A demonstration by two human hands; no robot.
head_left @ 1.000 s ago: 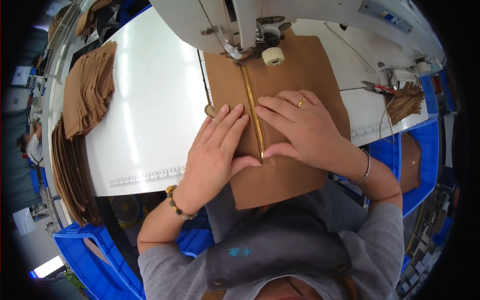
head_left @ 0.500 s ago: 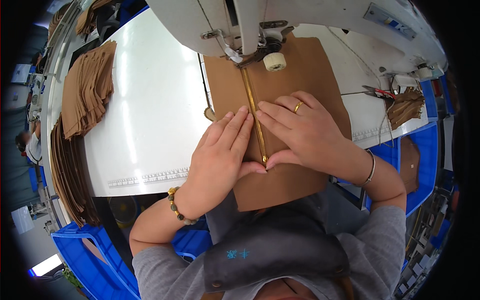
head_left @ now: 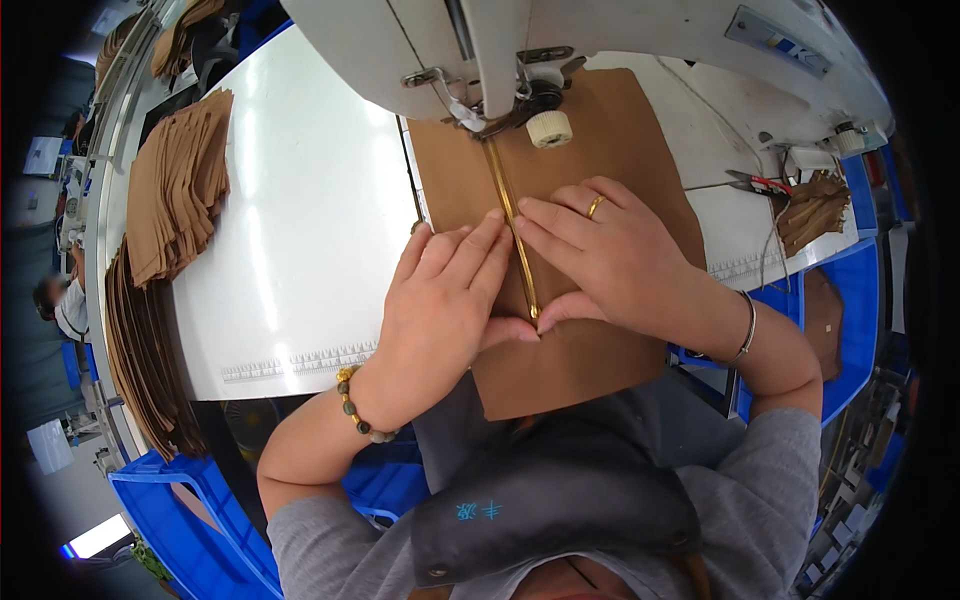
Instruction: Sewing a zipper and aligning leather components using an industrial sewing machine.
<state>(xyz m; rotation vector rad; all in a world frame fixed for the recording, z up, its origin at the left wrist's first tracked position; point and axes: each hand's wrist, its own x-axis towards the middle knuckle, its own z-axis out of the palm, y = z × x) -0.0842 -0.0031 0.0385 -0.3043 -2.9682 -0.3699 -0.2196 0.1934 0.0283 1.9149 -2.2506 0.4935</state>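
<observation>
A brown panel (head_left: pixel 590 360), leather-like, lies under the sewing machine (head_left: pixel 370 35), with a gold-toothed zipper (head_left: pixel 527 275) running along it toward the needle area. My left hand (head_left: pixel 435 305) rests flat on the panel just left of the zipper, fingers stretched out. On the zipper's other side my right hand (head_left: pixel 625 250) lies with fingers extended and pressing the panel. Both thumbs point inward and nearly meet at the zipper's near end. The machine head hides the zipper's far end.
Stacked brown pieces (head_left: pixel 180 190) lie on the white table (head_left: pixel 290 220) at left, with more hanging over its edge. Red-handled snippers (head_left: pixel 765 185) sit at right beside small brown pieces (head_left: pixel 815 215). Blue bins (head_left: pixel 190 520) stand below the table. A ruler strip (head_left: pixel 300 362) runs along the front edge.
The panel and zipper have slid slightly away from me, toward the machine. My left forefingers have shifted a little and spread; both hands stay on the panel.
</observation>
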